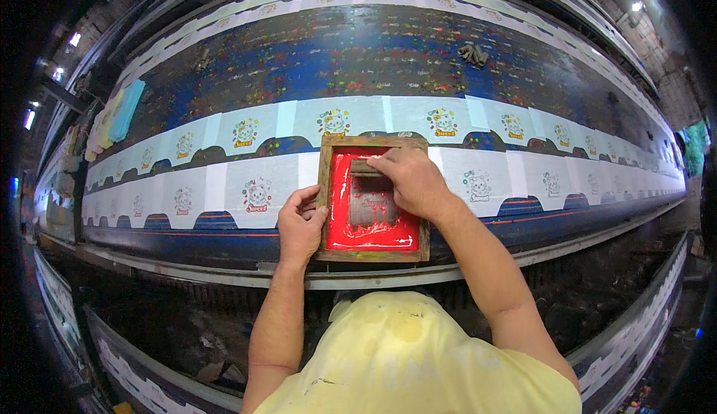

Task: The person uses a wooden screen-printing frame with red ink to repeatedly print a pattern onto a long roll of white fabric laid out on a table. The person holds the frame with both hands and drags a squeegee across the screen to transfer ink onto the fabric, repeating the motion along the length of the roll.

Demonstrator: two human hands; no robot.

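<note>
Ink-spotted printing table (358, 55) bears rows of printed fabric panels (258, 178). Wood-framed printing screen (373, 256), centre view, holds red ink (340, 220). Left hand (300, 226): half-curled, thumb touching frame, 9 o'clock; grip unclear. Right hand (409, 181): pinching squeegee (364, 167), 12 o'clock inside frame.

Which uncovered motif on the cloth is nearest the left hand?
The near-row motif immediately left of the wooden frame is nearest the left hand; the others lie farther left, right of the frame, or farther back.
</note>
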